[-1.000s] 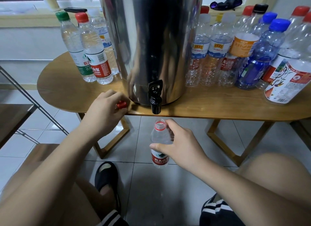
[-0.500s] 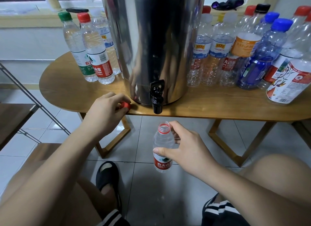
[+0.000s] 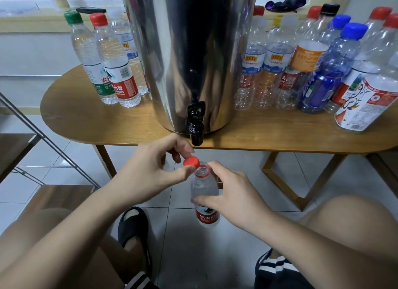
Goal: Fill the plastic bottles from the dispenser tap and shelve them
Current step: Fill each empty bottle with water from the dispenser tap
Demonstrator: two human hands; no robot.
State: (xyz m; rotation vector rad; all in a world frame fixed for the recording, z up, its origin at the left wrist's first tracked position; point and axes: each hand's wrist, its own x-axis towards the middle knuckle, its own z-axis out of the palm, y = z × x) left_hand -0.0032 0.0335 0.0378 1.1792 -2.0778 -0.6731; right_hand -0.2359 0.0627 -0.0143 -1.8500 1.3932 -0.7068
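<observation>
We see the steel dispenser (image 3: 189,51) standing at the front of the wooden table (image 3: 86,120), its black tap (image 3: 196,125) hanging over the table's edge. Below the tap and a little nearer to us than the dispenser, the open plastic bottle (image 3: 204,194) with a red label is held upright over the tiled floor. The right hand (image 3: 234,194) grips its body, thumb across the front and fingers curled round the far side. The left hand (image 3: 150,170), also below the dispenser and just to its left, pinches the red cap (image 3: 191,161) between thumb and forefinger, the other fingers loosely curled behind. The cap sits at the left edge of the bottle's mouth, not over it; we cannot tell whether the two touch, nor how full the bottle is. Left of the dispenser three capped bottles stand close together on the table, a green-capped bottle (image 3: 86,58), a red-capped bottle (image 3: 116,69) and a pale-capped bottle (image 3: 127,41) behind them. Right of the dispenser a crowd of empty-looking bottles (image 3: 280,73) stands packed, among them a blue bottle (image 3: 329,73) and a large bottle (image 3: 366,101) with a white and red label. Under the dispenser, near the floor, a foot in a black sandal (image 3: 133,226) shows.
</observation>
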